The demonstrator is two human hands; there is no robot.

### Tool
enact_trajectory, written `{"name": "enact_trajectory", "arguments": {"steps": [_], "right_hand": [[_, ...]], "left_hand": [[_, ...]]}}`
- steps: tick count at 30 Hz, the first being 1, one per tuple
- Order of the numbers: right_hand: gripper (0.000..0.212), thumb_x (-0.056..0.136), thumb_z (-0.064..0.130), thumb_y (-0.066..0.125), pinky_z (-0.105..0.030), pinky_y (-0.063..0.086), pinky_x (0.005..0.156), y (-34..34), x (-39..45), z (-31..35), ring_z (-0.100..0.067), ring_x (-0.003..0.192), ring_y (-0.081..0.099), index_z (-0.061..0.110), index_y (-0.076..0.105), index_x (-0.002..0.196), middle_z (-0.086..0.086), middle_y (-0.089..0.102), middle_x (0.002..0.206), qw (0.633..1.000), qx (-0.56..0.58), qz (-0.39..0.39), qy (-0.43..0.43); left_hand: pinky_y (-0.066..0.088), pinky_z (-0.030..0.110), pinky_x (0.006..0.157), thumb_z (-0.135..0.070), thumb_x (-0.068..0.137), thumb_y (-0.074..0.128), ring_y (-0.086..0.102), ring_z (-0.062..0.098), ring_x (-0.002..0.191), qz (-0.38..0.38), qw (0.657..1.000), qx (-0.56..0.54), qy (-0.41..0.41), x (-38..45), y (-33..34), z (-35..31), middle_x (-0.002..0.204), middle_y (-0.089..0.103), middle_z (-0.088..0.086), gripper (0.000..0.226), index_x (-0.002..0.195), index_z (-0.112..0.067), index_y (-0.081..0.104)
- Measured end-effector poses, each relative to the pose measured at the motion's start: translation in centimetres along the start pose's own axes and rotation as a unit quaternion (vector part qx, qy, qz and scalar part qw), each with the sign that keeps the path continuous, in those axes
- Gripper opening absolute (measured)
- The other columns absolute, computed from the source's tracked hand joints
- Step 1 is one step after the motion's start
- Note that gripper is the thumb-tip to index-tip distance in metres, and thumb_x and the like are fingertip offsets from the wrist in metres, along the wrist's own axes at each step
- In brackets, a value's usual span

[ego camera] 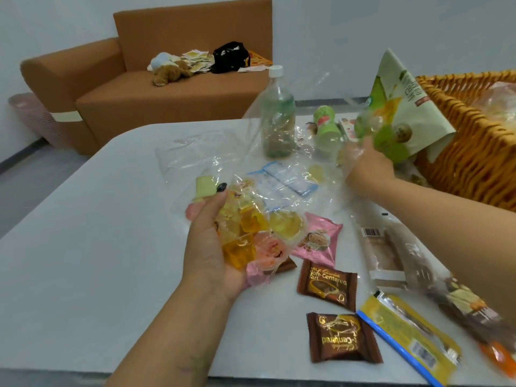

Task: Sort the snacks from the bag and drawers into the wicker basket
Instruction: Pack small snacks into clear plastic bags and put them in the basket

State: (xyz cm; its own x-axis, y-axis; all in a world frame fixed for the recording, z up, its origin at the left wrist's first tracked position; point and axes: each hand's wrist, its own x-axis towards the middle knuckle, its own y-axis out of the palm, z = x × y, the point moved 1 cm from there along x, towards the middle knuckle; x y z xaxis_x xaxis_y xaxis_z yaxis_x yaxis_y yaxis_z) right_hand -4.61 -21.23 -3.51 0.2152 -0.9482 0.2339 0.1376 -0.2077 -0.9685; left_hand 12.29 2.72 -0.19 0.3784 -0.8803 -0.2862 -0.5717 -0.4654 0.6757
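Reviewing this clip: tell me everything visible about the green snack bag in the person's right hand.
The green snack bag is a pale green printed pouch, glossy like foil or plastic, with yellow and darker green artwork, a round brown motif and blurred lettering. The right hand grips its lower end, and it stands tilted, its top corner pointing up. It is held above the white table, against the outer wall of the wicker basket, not inside it. Clear plastic partly veils the hand.

Home living room, brown sofa (167,88) with plush toy (170,72), white table (83,247), pink basket (36,118)
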Motion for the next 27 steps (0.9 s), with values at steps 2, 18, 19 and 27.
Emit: {"name": "enact_trajectory", "arguments": {"steps": [2,18,19,27], "right_hand": [[0.049,0.091,0.037,0.021,-0.04,0.042,0.067,-0.9,-2.4,-1.1,-0.039,0.103,0.053,0.016,0.046,0.127,-0.018,0.04,0.132,0.995,0.013,-0.062,-0.078],[0.025,0.077,0.036,0.074,-0.038,0.048,0.07,-11.9,-17.8,-5.8,-0.02,0.078,0.061,0.033,0.066,0.101,-0.001,0.065,0.098,0.579,0.805,-0.078,0.1],[0.031,0.071,0.041,0.079,-0.039,0.05,0.075,-12.2,-17.9,-6.2,-0.022,0.082,0.062,0.035,0.068,0.098,-0.002,0.067,0.104,0.596,0.794,-0.076,0.087],[0.015,0.088,0.02,0.067,-0.03,0.049,0.073,-13.5,-17.6,-8.8,-0.014,0.087,0.063,0.031,0.066,0.098,0.006,0.068,0.099,0.659,0.751,-0.015,0.038]], "left_hand": [[0.051,0.052,0.088,-0.024,0.09,0.061,0.069,0.024,0.069,0.006,0.999,0.051,0.013,-1.2,0.9,0.7,0.069,0.073,0.002,0.04,0.053,-0.03,0.074],[0.052,0.036,0.072,-0.017,0.097,0.052,0.07,0.015,0.059,-0.005,0.992,0.113,0.064,-8.7,2.0,2.9,0.066,0.072,0.0,0.055,0.048,-0.03,0.073],[0.053,0.035,0.071,-0.018,0.098,0.051,0.07,0.015,0.059,-0.003,0.992,0.112,0.063,-8.9,2.0,3.0,0.066,0.072,0.0,0.055,0.05,-0.03,0.074],[0.058,0.047,0.079,-0.023,0.07,0.075,0.07,0.028,0.093,0.037,0.995,0.094,0.013,-6.5,0.0,4.3,0.107,0.069,0.009,0.061,0.124,-0.027,0.048]]}}
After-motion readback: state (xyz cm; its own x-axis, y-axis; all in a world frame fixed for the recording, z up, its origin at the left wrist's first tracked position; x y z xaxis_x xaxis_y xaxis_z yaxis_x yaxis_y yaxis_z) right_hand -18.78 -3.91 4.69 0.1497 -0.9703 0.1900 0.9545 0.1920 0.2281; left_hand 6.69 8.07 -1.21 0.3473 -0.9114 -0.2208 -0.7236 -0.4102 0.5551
